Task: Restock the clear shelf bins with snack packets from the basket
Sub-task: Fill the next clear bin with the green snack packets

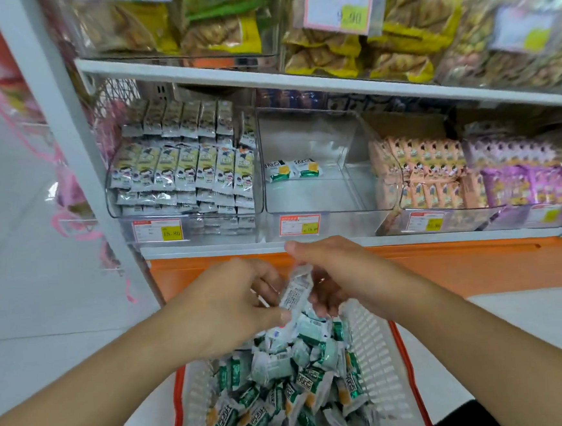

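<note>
A white plastic basket with an orange rim sits below me, full of several green-and-white snack packets. Over its far end my left hand and my right hand both grip a white packet, held upright between them. Straight ahead on the shelf stands a clear bin, holding only two matching packets at its left side.
A full clear bin of yellow-and-white packets stands left of the near-empty one; bins of peach and purple packets stand to the right. An orange shelf front runs below. Bagged snacks fill the upper shelf.
</note>
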`<state>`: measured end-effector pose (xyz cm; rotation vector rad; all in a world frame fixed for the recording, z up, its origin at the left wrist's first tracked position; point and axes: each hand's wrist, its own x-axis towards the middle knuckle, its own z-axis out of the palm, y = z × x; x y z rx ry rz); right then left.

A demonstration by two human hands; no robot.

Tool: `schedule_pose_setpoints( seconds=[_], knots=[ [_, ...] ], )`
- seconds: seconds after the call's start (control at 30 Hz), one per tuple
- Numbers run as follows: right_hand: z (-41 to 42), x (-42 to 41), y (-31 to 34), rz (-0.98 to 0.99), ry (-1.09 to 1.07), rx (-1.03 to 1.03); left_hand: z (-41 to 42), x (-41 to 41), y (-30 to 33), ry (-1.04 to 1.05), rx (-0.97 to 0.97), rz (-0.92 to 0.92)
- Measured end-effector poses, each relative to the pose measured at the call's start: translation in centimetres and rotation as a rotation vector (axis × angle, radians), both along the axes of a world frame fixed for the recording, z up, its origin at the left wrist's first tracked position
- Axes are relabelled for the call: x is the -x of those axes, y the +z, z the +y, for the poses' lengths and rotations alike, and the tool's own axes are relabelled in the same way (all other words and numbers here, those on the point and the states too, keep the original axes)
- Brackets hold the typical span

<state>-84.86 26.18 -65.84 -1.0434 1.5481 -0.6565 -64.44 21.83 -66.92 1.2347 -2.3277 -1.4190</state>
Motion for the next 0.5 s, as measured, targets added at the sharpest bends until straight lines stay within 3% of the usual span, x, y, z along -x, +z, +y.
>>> schedule_pose_setpoints(
  seconds=[0.1,0.13,0.27,0.37,0.5],
  knots=[
    [0.1,-0.1,1.4,-0.265,-0.128,0.135,-0.6,-0.9,0.8,0.146,-0.200,0.217],
    [0.1,0.0,1.6,-0.221,-0.107,0.229,-0.8,-1.2,1.1,0.188,-0.257,0.284],
    [0.5,-0.3,2.4,0.271,0.193,0.492,-2.0,-1.8,1.8,0.259,-0.461,0.424],
    [0.3,-0.7,2.4,0.408,0.273,0.570,-2.4,-1.3,2.1,0.309,-0.552,0.486],
    [0.1,-0.7,2.2,0.497,0.318,0.588,-2.3,-0.7,2.2,0.255,-0.504,0.464]
  ],
)
